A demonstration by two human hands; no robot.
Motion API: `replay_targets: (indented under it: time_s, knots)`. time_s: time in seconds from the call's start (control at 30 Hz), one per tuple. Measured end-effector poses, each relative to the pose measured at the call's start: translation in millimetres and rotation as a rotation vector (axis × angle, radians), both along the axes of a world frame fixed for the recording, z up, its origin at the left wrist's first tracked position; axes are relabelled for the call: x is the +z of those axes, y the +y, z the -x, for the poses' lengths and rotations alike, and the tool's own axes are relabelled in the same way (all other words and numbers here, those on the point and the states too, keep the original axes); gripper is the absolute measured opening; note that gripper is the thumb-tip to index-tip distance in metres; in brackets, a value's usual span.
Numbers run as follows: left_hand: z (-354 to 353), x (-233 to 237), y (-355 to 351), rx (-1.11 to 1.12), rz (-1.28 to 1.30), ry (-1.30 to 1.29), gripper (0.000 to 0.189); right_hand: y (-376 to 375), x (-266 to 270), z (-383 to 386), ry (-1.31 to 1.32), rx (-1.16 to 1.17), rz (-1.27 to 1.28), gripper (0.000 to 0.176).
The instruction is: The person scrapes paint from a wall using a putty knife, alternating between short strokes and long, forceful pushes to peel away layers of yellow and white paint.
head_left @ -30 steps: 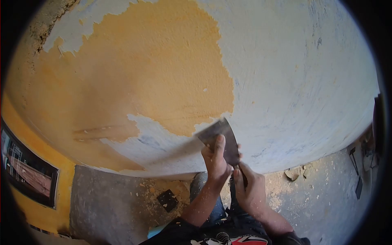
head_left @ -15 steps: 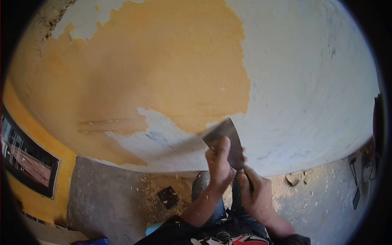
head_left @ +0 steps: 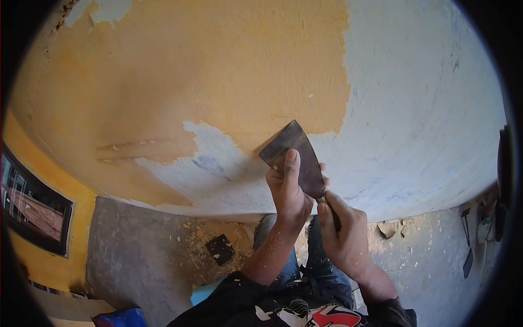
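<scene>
At the centre of the frame, a dark metal scraper with a wide, flared blade (head_left: 306, 166) points up toward the wall's ragged yellow paint patch (head_left: 261, 65); contact cannot be confirmed. The person's left hand (head_left: 291, 199) is clamped on the blade, thumb flat on its near face, fingers behind. The right hand (head_left: 347, 234), lower and to the right, is closed around the handle. Pale, smeared grey-white wall surface (head_left: 414, 109) fills the right. Below, a dark square piece (head_left: 220, 249) lies among paint flakes on the grey floor (head_left: 141, 245).
</scene>
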State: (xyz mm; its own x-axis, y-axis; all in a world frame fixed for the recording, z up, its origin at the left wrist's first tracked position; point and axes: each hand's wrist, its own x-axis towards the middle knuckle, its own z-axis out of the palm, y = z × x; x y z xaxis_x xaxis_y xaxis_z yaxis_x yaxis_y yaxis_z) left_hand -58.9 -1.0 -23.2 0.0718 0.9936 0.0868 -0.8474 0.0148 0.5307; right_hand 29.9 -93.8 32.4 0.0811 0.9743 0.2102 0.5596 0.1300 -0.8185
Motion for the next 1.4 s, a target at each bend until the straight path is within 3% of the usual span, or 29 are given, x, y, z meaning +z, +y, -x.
replay_targets:
  time_s: [0.1,0.23,0.7,0.8,0.9,1.4]
  knots:
    - [-7,-10,-19,-0.029,0.081,0.058,0.030,-22,-26,-10,-0.050,-0.007,-0.057,0.024]
    - [-20,-26,-20,-0.019,0.131,0.102,0.029,-25,-27,-9,-0.036,-0.086,0.061,0.025]
    - [-21,-34,-21,-0.079,0.086,-0.080,0.023,-32,-35,-16,-0.020,-0.078,-0.016,0.025]
    - [-27,-24,-15,-0.031,0.067,-0.054,0.024,-23,-34,-16,-0.020,-0.092,-0.084,0.026]
    - [-28,-13,-10,0.015,0.074,0.020,0.028,-15,-21,-15,-0.023,-0.101,0.032,0.025]
    - [-20,-12,-9,0.023,0.001,-0.040,0.029,-13,-15,-18,-0.082,0.008,-0.125,0.023]
